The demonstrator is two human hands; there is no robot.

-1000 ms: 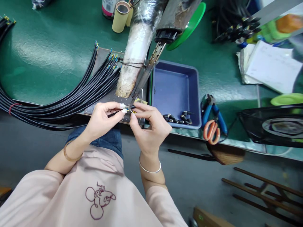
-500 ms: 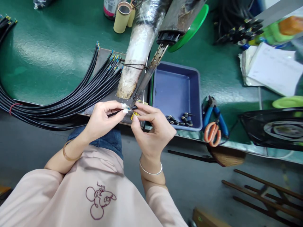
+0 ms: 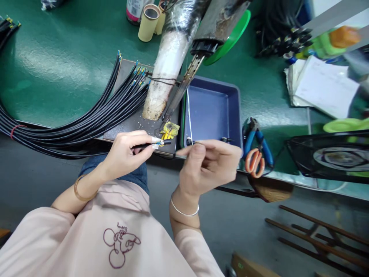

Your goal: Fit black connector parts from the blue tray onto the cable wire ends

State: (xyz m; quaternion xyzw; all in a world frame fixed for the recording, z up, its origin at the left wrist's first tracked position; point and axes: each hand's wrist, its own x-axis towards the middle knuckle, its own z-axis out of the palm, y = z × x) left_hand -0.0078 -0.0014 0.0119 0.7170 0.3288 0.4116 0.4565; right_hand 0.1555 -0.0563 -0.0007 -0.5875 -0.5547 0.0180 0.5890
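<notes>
My left hand [image 3: 125,154] is closed on a thin black cable [image 3: 145,146], pinching it near its stripped end, where short coloured wires stick out toward the right. My right hand [image 3: 209,163] is at the front edge of the blue tray [image 3: 211,111], fingers curled together; it seems to pinch a small dark part at its fingertips, too small to name. The two hands are apart, about a hand's width between them. A yellowish pad [image 3: 169,129] lies on the dark plate just above the cable end.
A bundle of black cables [image 3: 86,119] fans across the green bench from the left. A wrapped machine column [image 3: 170,57] stands behind the plate. Blue-handled pliers [image 3: 259,138] and orange scissors [image 3: 255,161] lie right of the tray. Papers [image 3: 323,84] and a fan guard [image 3: 331,156] sit far right.
My right hand has left the cable end and moved right to the tray's front edge. My left hand still holds the cable and has dropped slightly.
</notes>
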